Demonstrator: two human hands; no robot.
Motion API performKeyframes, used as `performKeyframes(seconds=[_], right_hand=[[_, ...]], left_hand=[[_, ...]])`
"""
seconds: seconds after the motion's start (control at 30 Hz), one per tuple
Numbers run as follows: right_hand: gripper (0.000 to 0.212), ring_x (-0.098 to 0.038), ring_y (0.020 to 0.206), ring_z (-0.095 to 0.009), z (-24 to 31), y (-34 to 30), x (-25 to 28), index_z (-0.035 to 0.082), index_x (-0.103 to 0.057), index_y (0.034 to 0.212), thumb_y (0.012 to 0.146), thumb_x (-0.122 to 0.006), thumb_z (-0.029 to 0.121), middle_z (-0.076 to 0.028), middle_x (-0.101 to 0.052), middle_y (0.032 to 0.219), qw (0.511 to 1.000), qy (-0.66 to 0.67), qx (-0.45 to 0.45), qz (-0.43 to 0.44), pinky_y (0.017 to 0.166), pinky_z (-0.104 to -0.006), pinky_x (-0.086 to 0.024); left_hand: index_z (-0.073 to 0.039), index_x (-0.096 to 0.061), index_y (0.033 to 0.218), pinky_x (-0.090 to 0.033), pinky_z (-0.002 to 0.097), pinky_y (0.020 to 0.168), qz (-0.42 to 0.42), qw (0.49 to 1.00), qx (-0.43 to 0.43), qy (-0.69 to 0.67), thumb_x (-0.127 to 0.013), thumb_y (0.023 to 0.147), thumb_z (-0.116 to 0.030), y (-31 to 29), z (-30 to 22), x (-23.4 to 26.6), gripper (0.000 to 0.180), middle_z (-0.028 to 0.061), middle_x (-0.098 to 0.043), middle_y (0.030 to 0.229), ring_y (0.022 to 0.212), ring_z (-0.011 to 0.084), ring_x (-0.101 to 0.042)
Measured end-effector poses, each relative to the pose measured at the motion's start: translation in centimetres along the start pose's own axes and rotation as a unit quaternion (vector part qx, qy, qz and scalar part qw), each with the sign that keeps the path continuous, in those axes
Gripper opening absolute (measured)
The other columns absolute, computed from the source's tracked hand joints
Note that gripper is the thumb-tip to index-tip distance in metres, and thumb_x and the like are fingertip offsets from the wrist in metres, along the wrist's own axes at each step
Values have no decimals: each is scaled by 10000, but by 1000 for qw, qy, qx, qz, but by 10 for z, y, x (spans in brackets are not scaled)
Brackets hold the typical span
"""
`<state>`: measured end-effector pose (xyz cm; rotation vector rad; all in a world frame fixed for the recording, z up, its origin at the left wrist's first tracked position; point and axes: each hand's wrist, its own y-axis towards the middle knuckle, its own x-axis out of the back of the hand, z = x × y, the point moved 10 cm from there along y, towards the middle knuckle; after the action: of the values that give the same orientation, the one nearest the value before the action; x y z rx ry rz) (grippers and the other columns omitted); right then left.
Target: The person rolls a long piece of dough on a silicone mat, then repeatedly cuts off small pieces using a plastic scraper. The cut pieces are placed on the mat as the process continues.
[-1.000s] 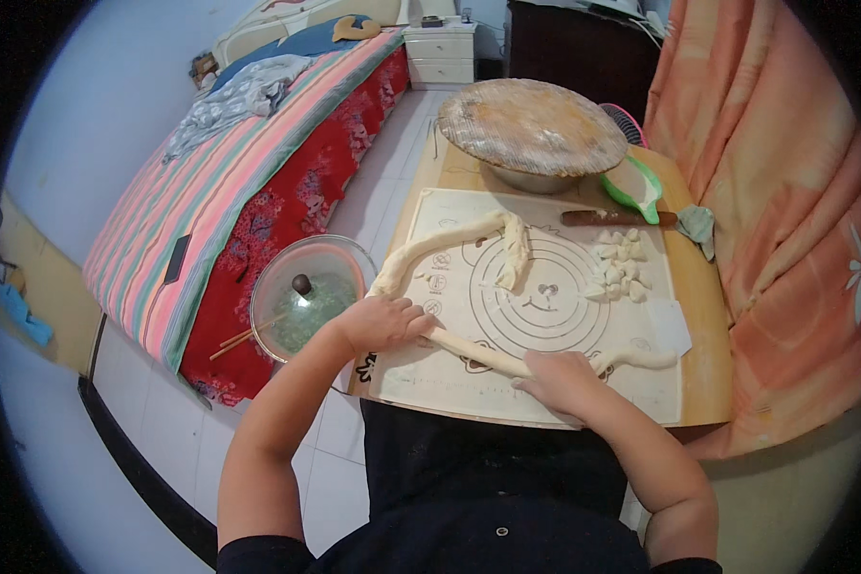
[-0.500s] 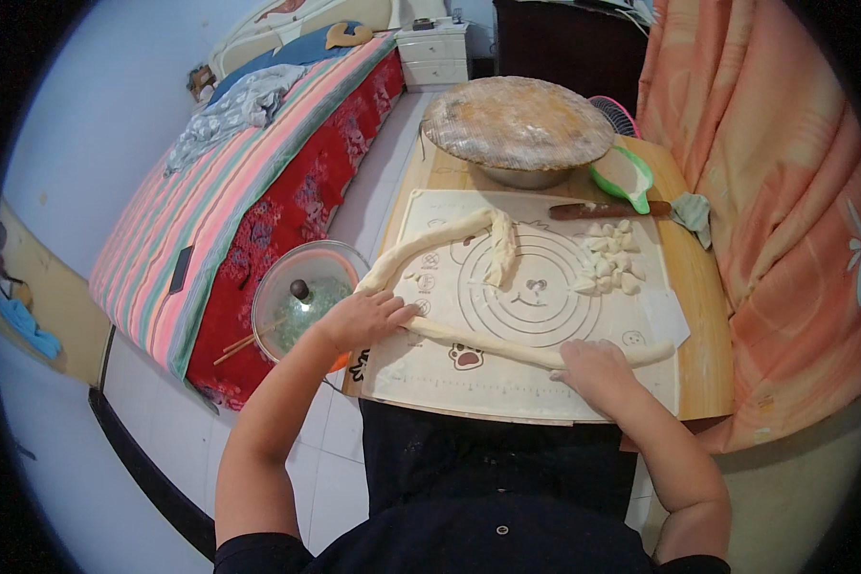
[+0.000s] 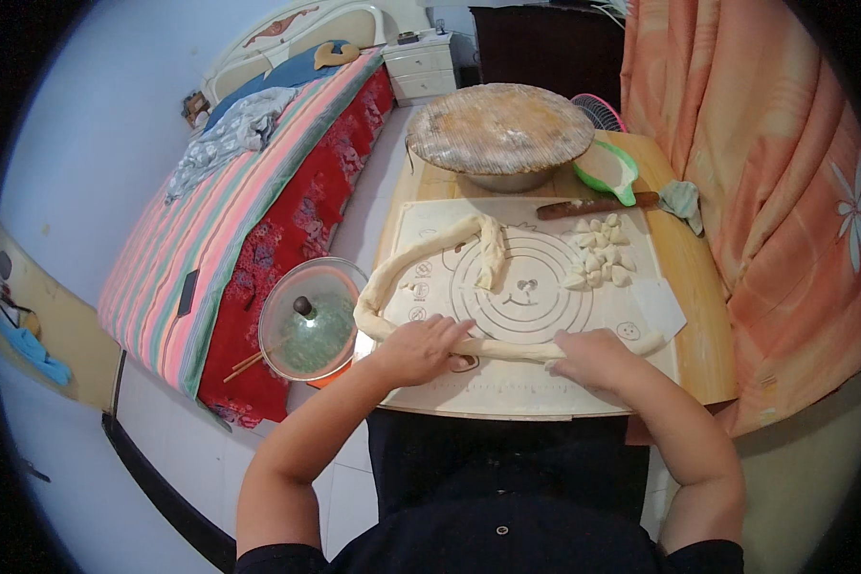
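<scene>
A long pale dough rope (image 3: 515, 349) lies on a printed kneading mat (image 3: 545, 392), its far part bending round on the left and hooking back near the mat's circles. My left hand (image 3: 426, 350) is closed over the near stretch of the rope, fingers across its top. Farther right, my right hand (image 3: 593, 358) grips the same stretch, and the rope's tapered end sticks out past it. Several small cut dough pieces (image 3: 601, 253) lie in a cluster beyond my right hand. The undersides of both hands are hidden.
At the table's back stands a bowl covered by a round floury lid (image 3: 502, 129). Beside it are a green scoop (image 3: 607, 170), a brown-handled tool (image 3: 593, 206) and a cloth (image 3: 681, 203). A glass-lidded pot (image 3: 311, 330) with chopsticks sits left; an orange curtain (image 3: 765, 191) hangs right.
My left hand has slid right along the rope, closer to my right hand. The rope's left bend now shows uncovered. My right hand has barely moved, and the whole view has shifted slightly.
</scene>
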<state>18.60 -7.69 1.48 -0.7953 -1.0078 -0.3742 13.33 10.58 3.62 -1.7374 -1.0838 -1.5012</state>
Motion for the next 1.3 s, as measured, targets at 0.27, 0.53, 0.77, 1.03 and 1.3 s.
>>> performKeyframes(seconds=[0.27, 0.53, 0.77, 1.03, 1.3], right_hand=[[447, -636, 1001, -347, -11, -15, -4, 35, -572, 1111, 917, -590, 437, -169, -687, 949, 997, -46, 42, -42, 909, -441, -441], [403, -572, 1138, -304, -23, -33, 5, 60, -558, 1125, 914, -600, 400, -143, -618, 1174, 994, -30, 51, -89, 922, -420, -439], [669, -408, 1348, -305, -1, -46, -2, 20, -423, 1407, 892, -619, 402, -152, -448, 1445, 965, -93, 8, -246, 1114, -440, -310], [662, -252, 1447, -374, -24, -26, 8, -17, -354, 1459, 929, -545, 331, -197, -264, 1574, 939, -20, -103, -327, 1182, -491, -182], [772, -227, 1470, -319, -3, -57, -44, 34, -289, 1514, 924, -552, 457, -168, -261, 1583, 987, -39, 11, -153, 1191, -528, -148]], left_hand=[[-84, -535, 988, -531, 398, 714, 53, 990, -44, 121, -549, 930, -314, -23, 26, -26, 238, 84, -584, 962, 924, 266, -626], [-46, -485, 1319, -424, 428, 1004, -72, 997, -10, 40, -619, 890, -277, -12, 0, 14, 505, 123, -570, 1219, 1135, 288, -548], [-34, -345, 1473, -279, 508, 1140, -78, 996, 47, -5, -563, 927, -410, 55, -79, -35, 698, 189, -372, 1508, 1410, 344, -332], [-10, -352, 1468, -219, 557, 1156, -94, 986, 132, 39, -477, 960, -472, 60, -57, -41, 698, 200, -326, 1543, 1463, 312, -256], [-95, -326, 1507, -218, 565, 1155, -11, 998, 53, -19, -525, 931, -481, 15, -91, -49, 722, 164, -312, 1561, 1460, 308, -274]])
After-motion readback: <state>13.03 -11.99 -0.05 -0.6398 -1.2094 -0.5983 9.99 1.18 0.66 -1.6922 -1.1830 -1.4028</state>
